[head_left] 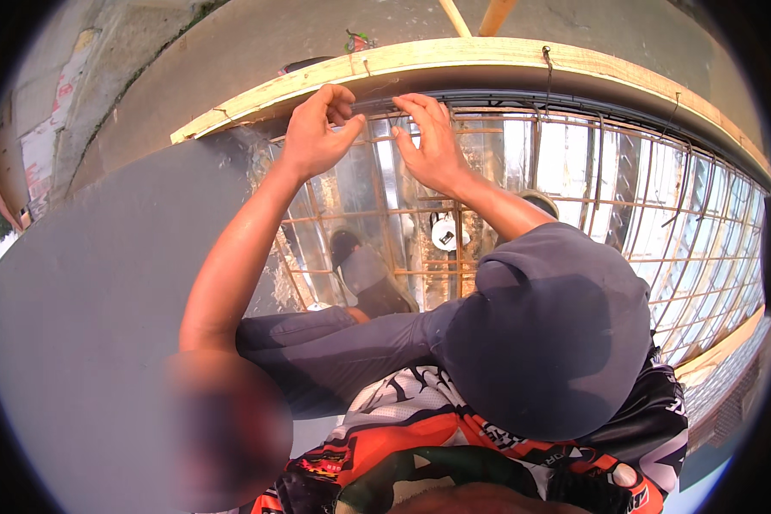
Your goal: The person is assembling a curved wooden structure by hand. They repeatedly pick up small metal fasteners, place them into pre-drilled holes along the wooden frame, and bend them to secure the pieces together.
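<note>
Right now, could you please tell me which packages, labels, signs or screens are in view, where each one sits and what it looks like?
Posters or signs: on the wall at far left, a row of flat rectangles, pale with red patches, too blurred to tell more.
Printed lettering: on the orange, black and white jersey at the bottom, small and white.
No packages or screens show near the left hand or right hand at the rebar mesh.

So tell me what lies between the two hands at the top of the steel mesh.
In the head view, only a short stretch of dark steel bar and thin wire runs between the left hand and right hand, with shiny sheeting below.
</note>
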### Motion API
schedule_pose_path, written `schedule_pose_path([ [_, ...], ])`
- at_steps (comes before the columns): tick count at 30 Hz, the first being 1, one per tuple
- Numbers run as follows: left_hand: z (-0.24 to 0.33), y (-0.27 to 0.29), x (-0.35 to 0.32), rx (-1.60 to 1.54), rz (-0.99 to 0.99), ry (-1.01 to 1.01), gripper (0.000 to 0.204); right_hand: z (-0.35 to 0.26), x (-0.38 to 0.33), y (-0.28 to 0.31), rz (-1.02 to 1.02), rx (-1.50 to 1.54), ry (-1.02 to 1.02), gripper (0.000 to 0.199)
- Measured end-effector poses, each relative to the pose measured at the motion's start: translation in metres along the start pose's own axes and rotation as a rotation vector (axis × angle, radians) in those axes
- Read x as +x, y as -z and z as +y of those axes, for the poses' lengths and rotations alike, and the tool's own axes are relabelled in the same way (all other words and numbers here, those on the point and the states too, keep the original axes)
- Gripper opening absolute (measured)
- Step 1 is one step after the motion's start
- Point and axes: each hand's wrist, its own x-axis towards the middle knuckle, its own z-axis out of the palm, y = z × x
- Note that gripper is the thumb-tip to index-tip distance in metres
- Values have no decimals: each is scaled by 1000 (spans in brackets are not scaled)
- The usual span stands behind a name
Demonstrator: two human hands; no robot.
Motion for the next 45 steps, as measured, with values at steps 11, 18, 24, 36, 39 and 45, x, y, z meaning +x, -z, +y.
schedule_pose_path([
  [11,-35,-61,35,-174,-84,292,36,10,46,-10,-219,169,-271,30],
  [18,-32,-59,36,-563,-165,374,31,18,46,-26,-135,462,-302,32],
  [24,3,-61,22,-260,75,415,25,2,46,4,-204,287,-414,26],
  [36,5,-94,-5,-976,287,530,26,-22,78,29,-384,-107,-96,36],
  [39,7,-96,-4,-1012,380,657,21,-25,80,11,-474,-261,-84,37],
  [45,14,-111,-12,-1114,525,616,24,-23,76,-2,-497,-87,-139,48],
])
